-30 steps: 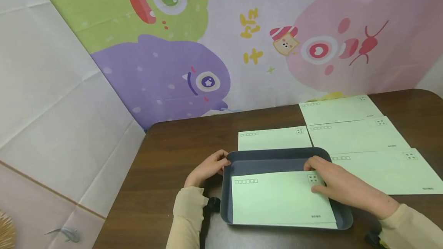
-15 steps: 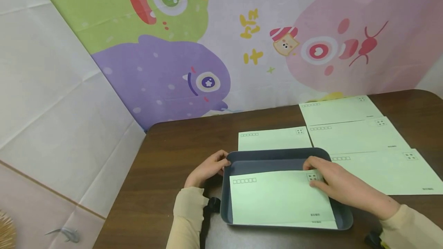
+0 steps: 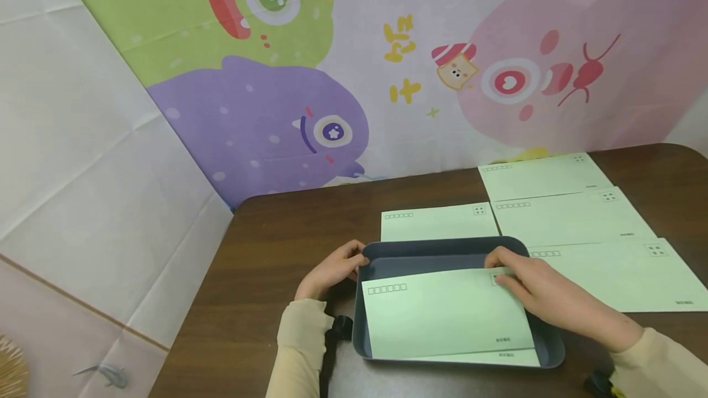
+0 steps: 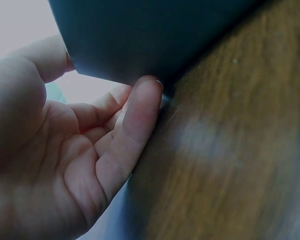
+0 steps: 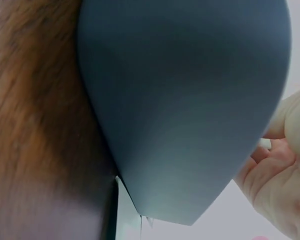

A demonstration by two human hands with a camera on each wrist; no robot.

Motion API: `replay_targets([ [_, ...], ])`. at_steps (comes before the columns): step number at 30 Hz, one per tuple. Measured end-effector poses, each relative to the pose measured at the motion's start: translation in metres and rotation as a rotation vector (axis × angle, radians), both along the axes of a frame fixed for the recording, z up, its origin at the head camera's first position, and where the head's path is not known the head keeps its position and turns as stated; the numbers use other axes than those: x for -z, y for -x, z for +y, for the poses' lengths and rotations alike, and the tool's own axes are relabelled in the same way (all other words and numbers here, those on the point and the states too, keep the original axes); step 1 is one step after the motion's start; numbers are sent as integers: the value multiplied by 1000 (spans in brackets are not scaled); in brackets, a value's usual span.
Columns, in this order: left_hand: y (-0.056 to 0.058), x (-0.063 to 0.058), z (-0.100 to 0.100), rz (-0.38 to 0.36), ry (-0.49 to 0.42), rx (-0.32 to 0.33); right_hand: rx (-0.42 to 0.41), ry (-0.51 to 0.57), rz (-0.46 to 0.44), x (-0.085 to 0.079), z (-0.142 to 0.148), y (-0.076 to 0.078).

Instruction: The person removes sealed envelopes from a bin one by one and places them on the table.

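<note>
A dark grey rectangular tray (image 3: 426,265) stands near the front of the table. My left hand (image 3: 330,270) grips its back left corner; in the left wrist view the thumb and curled fingers close round the tray's corner (image 4: 125,40). Between thumb and fingers, my right hand (image 3: 533,281) pinches the upper right corner of a pale green envelope (image 3: 442,312) inside the tray. That envelope is slightly raised and turned, and the lower edge of another envelope (image 3: 514,358) shows beneath it. In the right wrist view the tray's outer wall (image 5: 185,110) hides the envelope and the fingertips.
Three more envelopes overlap in a column at the right, the nearest envelope (image 3: 619,278) beside the tray. Another envelope (image 3: 437,223) lies behind the tray, partly hidden by it. A cartoon-printed cloth (image 3: 409,134) hangs along the back edge of the brown wooden table (image 3: 249,275).
The top envelope has lifted and shifted slightly left and back in my right hand, baring more of the one below. My left hand and the tray have stayed put.
</note>
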State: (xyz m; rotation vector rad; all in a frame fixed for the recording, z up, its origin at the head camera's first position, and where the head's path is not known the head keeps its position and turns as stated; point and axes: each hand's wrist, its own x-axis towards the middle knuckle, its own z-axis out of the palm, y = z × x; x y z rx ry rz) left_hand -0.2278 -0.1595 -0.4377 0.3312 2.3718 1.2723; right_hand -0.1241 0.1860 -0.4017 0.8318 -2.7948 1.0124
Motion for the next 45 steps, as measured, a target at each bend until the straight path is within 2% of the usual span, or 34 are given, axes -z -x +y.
replay_targets([
  [7, -1, 0, 0, 3, 9, -6, 84, 24, 36, -3, 0, -1],
  [16, 1, 1, 0, 1, -8, 1, 128, 105, -3, -4, 2, -2],
  [21, 2, 3, 0, 0, -9, -1, 151, 139, 18, -5, 3, -2],
  [27, 1, 2, 1, -6, -18, -7, 228, 173, 5, -5, 5, -1],
  [32, 1, 1, 1, -5, -16, -14, 262, 221, -37, -6, 6, 0],
  [45, 1, 1, 1, -6, -8, -16, 265, 364, -187, -13, 10, -2],
])
